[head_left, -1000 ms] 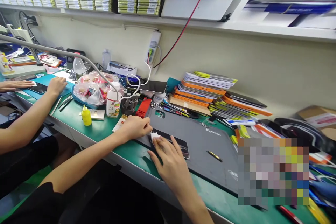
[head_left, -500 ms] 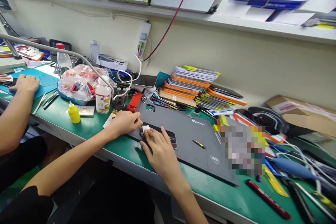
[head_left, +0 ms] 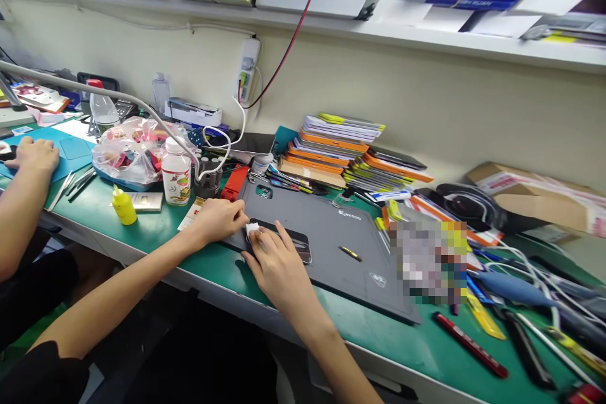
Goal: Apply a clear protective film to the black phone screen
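Relative to the earlier frame, the head view turns slightly to the right, so the green counter (head_left: 374, 331) and its contents sit further left in view; the phone (head_left: 299, 244) keeps its position on the grey mat (head_left: 331, 279). The phone lies flat toward the mat's front left corner, close to the counter's front edge, probably so that both forearms reach it without strain. The mat presumably provides a level, non-slip bed. The right hand (head_left: 279, 265) is partly spread: its leading fingertips hold a white wad (head_left: 252, 228) on the phone's left end, thumb apart, an outer finger extended over the phone; this posture likely concentrates pressure on the wad. The left hand (head_left: 220, 221) is curled into a loose fist at the same end, probably to steady it; whether it grips the phone's edge cannot be determined. A slim gold-and-black tool (head_left: 350, 254) lies on the mat, right of the phone and apart from both hands. Stacked flat packets (head_left: 326, 145) occupy the counter's rear, likely to keep the front strip accessible. The yellow squeeze bottle (head_left: 124, 207) and white bottle (head_left: 176, 180) stand upright beyond the left hand. At the far left, a co-worker's hand (head_left: 38, 154) is at a blue sheet (head_left: 73, 148).
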Demonstrator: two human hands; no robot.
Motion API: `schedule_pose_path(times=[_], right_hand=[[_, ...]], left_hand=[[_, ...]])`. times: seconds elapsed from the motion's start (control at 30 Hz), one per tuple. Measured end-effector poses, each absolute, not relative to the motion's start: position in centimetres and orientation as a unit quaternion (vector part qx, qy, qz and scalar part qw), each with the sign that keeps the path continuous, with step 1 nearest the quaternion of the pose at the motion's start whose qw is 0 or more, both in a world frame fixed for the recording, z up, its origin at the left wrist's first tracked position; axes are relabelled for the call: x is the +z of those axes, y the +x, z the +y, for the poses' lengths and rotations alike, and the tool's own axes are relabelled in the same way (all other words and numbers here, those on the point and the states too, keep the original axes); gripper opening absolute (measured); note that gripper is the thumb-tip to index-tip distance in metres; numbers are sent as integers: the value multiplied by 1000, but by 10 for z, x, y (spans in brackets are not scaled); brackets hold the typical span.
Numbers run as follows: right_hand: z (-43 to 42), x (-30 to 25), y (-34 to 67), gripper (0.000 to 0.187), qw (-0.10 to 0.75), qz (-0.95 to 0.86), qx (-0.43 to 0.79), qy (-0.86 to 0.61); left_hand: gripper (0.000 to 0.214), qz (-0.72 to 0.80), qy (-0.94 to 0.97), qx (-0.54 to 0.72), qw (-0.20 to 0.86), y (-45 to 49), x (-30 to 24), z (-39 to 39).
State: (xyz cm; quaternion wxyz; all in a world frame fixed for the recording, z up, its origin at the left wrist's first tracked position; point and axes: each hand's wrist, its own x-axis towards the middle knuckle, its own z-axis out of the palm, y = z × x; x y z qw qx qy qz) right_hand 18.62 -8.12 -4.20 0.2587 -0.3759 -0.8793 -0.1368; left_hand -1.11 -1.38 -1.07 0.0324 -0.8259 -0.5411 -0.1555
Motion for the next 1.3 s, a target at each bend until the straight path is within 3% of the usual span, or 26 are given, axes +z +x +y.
schedule_pose_path(times=[0.27,0.53,1.1,1.3], right_hand=[[-89,-44,181,49,262,-865,-175,-391],[-101,-53,257,36,240,-856,-251,-383],[-103,-57,279,32,273,-820,-188,-467],[-84,-62,273,41,270,-814,-166,-487]], left_hand=[[26,-540,-826,-156,38,-11,-13,-13],[27,-542,-823,-167,25,-10,-17,-15],[27,-535,-828,-167,10,-11,-8,-14],[28,-542,-825,-155,19,-9,-4,-15]])
